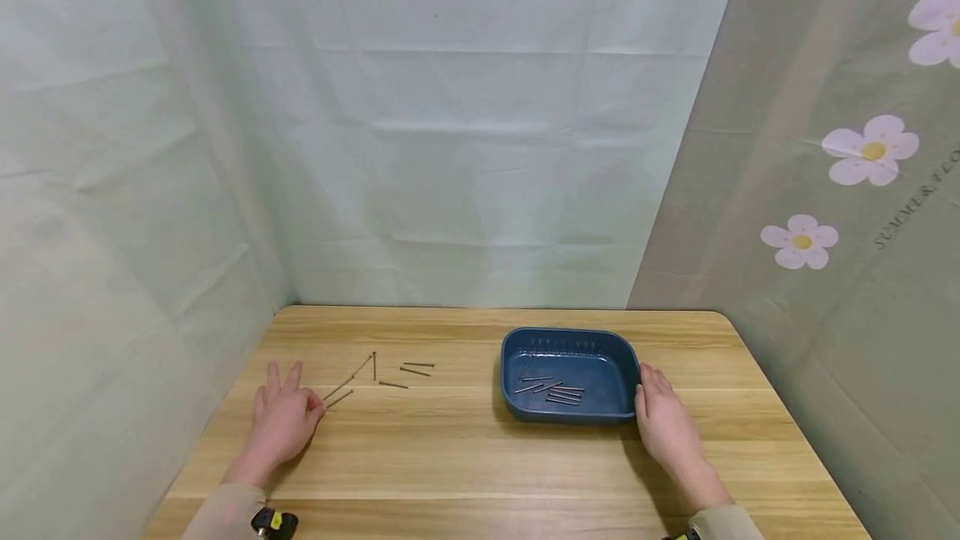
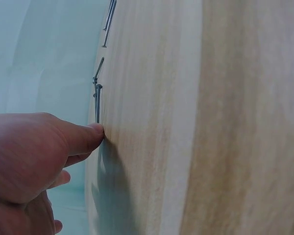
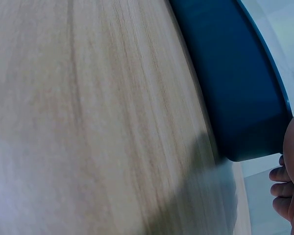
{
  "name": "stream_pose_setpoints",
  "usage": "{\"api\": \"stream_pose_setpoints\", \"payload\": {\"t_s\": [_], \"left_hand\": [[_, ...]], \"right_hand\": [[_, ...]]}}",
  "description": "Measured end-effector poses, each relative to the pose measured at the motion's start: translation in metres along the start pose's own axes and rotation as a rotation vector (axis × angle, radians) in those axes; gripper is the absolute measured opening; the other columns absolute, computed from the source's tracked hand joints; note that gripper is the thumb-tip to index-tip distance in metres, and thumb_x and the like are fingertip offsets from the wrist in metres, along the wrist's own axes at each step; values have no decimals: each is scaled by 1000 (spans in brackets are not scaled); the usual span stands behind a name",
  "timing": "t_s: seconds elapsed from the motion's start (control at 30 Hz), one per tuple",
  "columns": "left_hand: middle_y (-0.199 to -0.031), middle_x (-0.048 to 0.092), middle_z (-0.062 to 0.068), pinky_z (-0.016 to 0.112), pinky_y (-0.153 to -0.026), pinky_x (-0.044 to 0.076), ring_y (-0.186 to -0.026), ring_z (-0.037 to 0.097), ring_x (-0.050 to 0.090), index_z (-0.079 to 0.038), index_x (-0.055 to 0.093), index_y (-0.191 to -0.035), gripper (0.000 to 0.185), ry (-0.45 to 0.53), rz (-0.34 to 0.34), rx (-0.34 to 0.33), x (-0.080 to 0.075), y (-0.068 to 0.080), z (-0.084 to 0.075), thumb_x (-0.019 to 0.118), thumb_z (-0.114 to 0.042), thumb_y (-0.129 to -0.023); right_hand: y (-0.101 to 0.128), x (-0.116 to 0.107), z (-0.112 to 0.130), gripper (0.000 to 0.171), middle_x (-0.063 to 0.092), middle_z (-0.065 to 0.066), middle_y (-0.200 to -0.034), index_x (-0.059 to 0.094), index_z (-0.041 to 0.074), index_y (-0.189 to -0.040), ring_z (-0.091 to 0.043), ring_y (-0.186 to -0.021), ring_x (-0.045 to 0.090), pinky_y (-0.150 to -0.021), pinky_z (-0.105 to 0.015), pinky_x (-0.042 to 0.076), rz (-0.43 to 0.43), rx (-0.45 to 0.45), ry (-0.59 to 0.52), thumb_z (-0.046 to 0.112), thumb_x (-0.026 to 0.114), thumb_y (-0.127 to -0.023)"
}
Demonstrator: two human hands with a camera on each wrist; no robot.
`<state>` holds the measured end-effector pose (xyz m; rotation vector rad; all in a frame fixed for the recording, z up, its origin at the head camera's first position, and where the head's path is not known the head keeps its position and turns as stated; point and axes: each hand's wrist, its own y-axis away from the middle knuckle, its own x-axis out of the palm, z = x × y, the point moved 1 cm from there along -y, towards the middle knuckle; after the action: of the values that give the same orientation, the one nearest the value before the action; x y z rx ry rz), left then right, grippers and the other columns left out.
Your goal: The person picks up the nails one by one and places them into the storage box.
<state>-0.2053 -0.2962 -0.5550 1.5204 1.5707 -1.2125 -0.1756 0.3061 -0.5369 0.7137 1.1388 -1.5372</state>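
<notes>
A wooden table (image 1: 465, 457) carries everything here, and the blue tray (image 1: 567, 347) on it serves as the landmark. The right hand (image 1: 666, 422) lies flat on the table just right of the tray, fingers straight and relaxed, its thumb side touching or nearly touching the tray's right wall; it grips nothing. The right wrist view shows the tray's rounded corner with the fingertips (image 3: 282, 190) beside it. Several nails (image 1: 557, 391) lie inside the tray, toward its near side. Well to the left of the tray, loose nails (image 1: 390, 373) are scattered on the bare wood. The left hand (image 1: 282, 417) rests on the table at the far left end of that scatter, two fingers stretched out flat, the thumb tip (image 2: 95, 131) pressed to the wood at the end of the nearest nail (image 1: 339, 398). Whether it pinches that nail or only touches it, I cannot tell. Pale green cloth (image 1: 465, 132) hangs behind the table, and a flowered curtain (image 1: 840, 190) hangs to the right of the tray.
</notes>
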Motion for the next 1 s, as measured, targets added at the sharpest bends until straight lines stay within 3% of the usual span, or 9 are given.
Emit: {"api": "stream_pose_setpoints", "payload": {"t_s": [1.0], "left_hand": [[-159, 28, 46, 85, -111, 10, -152, 69, 2, -13, 67, -78, 21, 15, -13, 13, 2, 1, 3, 80, -7, -92]], "right_hand": [[-1, 2, -3, 50, 48, -34, -156, 43, -17, -152, -53, -147, 43, -118, -64, 37, 7, 7, 4, 14, 44, -113]]}}
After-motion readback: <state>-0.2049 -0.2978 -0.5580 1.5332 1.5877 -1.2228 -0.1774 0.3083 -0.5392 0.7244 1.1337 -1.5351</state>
